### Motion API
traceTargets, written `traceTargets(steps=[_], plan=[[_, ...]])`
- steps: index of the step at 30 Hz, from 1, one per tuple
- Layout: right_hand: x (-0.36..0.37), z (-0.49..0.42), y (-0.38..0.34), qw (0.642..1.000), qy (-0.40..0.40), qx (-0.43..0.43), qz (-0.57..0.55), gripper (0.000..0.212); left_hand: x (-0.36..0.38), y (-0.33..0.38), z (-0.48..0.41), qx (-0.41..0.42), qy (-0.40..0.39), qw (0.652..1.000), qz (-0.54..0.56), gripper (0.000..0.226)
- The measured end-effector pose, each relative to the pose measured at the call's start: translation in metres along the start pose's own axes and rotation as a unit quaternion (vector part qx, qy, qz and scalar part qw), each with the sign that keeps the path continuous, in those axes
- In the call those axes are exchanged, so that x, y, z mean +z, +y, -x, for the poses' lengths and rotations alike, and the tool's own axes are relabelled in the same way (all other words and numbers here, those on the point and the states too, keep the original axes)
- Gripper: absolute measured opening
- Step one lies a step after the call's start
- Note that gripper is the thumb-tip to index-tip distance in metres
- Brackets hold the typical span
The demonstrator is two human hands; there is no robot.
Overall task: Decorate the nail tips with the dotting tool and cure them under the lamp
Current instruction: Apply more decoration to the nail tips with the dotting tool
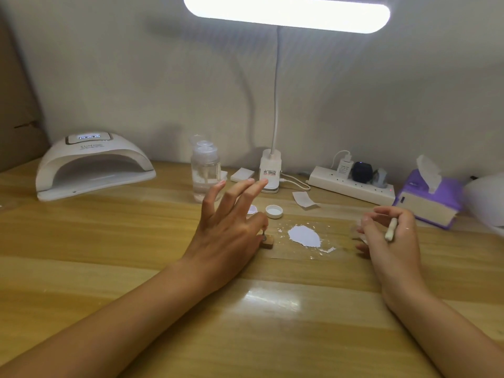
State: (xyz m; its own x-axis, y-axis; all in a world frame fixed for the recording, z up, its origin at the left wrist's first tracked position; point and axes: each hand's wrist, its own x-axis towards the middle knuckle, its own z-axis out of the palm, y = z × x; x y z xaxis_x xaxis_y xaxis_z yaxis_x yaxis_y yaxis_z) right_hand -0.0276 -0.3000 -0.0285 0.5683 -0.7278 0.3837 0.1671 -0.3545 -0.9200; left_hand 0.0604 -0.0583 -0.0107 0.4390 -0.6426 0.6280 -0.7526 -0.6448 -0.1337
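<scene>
Pale wooden desk [109,255] against a white wall, under a lit bar lamp [286,12]. With the left hand [229,241], pinches the little wood-based nail-tip stand [268,245] between thumb and forefinger at its metal stem, other three fingers fanned upward and apart. Cannot make out the nail tip itself behind the thumb. With the right hand [390,241], holds the white-handled dotting tool [391,229] in curled fingers, handle end poking up past the knuckles, working end hidden. Between the two hands, a puddle of lavender polish [304,236] on clear film, just right of the stand. Probably calls for carrying the tool leftward across the puddle to the stand. Curing lamp [92,167] well off at back left, nearer the left hand.
</scene>
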Motion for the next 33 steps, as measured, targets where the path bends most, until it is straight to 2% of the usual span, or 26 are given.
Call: traceTargets(steps=[4, 8, 10, 14, 17, 22, 26, 29, 33], plan=[[0.0, 0.001, -0.001, 1.0, -0.009, 0.001, 0.012, 0.018, 0.004, 0.004, 0.0, 0.012, 0.042, 0.999, -0.013, 0.002], [0.002, 0.003, -0.006, 0.999, -0.016, -0.001, 0.033, 0.017, 0.007, 0.008, 0.0, 0.031, 0.076, 0.997, -0.013, 0.013], [0.003, 0.004, -0.008, 0.999, -0.019, -0.014, 0.042, 0.017, 0.006, 0.009, 0.0, 0.039, 0.086, 0.995, -0.014, 0.01], [0.005, 0.008, -0.016, 0.996, -0.023, -0.062, 0.052, 0.008, -0.003, 0.013, -0.001, 0.073, 0.102, 0.991, 0.042, 0.004], [0.009, 0.015, -0.023, 0.994, -0.055, -0.086, 0.039, 0.019, -0.008, 0.025, 0.002, 0.094, 0.064, 0.984, 0.137, 0.002], [0.019, 0.028, -0.031, 0.985, -0.151, -0.082, 0.031, 0.023, -0.004, 0.036, 0.011, 0.042, -0.06, 0.967, 0.246, 0.008], [0.022, 0.037, -0.033, 0.972, -0.213, -0.065, 0.072, 0.024, 0.001, 0.03, 0.011, 0.016, -0.079, 0.952, 0.295, 0.005], [0.021, 0.036, -0.034, 0.972, -0.214, -0.055, 0.078, 0.018, 0.005, 0.028, 0.01, -0.002, -0.081, 0.946, 0.314, 0.003], [0.017, 0.031, -0.032, 0.982, -0.17, -0.056, 0.065, 0.008, 0.011, 0.025, 0.011, -0.025, -0.1, 0.944, 0.312, 0.008]])
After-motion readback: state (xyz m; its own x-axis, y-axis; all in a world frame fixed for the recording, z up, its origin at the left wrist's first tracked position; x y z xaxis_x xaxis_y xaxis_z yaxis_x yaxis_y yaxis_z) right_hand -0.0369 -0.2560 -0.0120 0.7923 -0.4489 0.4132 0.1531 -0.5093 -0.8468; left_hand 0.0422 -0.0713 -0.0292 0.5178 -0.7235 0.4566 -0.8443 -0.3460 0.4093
